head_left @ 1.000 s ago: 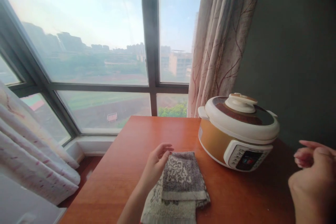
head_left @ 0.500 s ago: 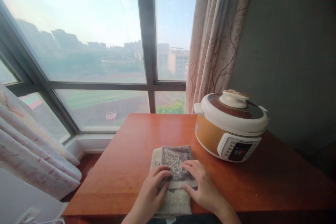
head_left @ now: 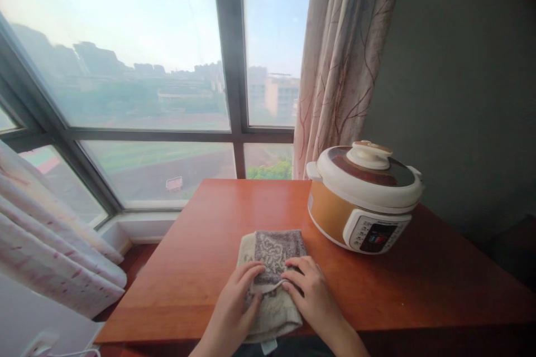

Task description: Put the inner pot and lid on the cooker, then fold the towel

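Observation:
A small folded towel lies near the front edge of the table, its grey-brown patterned flap on top of a paler cream layer. My left hand rests at its left side, fingertips on the flap and thumb apart from them. At the right, my right hand has its thumb and fingers closed on the flap's pale front edge, which is bent up a little there. A white tag sticks out from the towel's near side. What lies under the palms is hidden.
A white and gold electric cooker with a lid stands on the right of the reddish wooden table. Windows rise behind the table, with a curtain at the back right and another curtain at the left.
The flap's front edge, flat before, is now bent up by my right hand. The right thumb has moved up towards its fingers. The view has shifted slightly.

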`<control>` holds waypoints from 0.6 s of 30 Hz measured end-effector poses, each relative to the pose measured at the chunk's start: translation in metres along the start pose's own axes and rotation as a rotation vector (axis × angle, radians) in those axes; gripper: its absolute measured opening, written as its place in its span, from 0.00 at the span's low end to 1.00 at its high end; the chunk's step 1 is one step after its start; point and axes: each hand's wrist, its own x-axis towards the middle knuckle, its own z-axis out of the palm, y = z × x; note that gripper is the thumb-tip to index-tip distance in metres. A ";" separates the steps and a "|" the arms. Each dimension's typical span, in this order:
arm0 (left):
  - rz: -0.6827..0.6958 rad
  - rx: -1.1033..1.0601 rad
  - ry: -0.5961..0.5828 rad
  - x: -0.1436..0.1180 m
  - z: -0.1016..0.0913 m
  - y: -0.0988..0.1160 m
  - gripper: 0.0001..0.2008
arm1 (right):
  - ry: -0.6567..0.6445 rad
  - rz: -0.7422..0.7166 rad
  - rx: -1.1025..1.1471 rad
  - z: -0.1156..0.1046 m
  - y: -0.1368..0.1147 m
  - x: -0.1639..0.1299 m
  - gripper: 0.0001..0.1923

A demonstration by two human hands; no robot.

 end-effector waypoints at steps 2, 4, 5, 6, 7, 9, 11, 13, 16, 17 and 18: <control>0.007 0.038 -0.017 -0.002 -0.002 0.001 0.18 | 0.030 -0.007 0.018 0.004 0.001 0.003 0.11; 0.027 0.082 -0.039 -0.004 -0.005 0.001 0.19 | 0.054 -0.003 0.047 0.006 0.002 0.008 0.11; 0.041 0.106 -0.049 -0.005 -0.007 0.001 0.20 | 0.068 0.005 0.069 0.006 0.003 0.010 0.12; 0.057 0.127 -0.061 -0.006 -0.009 0.000 0.21 | 0.080 0.015 0.096 0.006 0.004 0.013 0.12; 0.072 0.146 -0.075 -0.007 -0.010 -0.001 0.23 | 0.090 0.026 0.130 0.006 0.004 0.015 0.12; 0.103 0.172 -0.109 -0.008 -0.013 -0.003 0.27 | 0.103 0.047 0.206 0.004 0.004 0.019 0.12; 0.132 0.196 -0.141 -0.008 -0.013 -0.005 0.34 | 0.103 0.052 0.277 0.000 0.001 0.022 0.12; 0.146 0.232 -0.139 -0.007 -0.012 -0.007 0.38 | 0.099 0.041 0.328 -0.003 -0.004 0.023 0.12; 0.173 0.280 -0.100 -0.001 -0.008 -0.009 0.32 | 0.096 0.027 0.356 -0.008 -0.012 0.023 0.12; 0.197 0.283 -0.093 0.001 -0.007 -0.009 0.26 | 0.091 0.027 0.357 -0.010 -0.013 0.022 0.12; 0.228 0.277 -0.094 0.003 -0.006 -0.008 0.20 | 0.080 0.026 0.358 -0.011 -0.014 0.021 0.11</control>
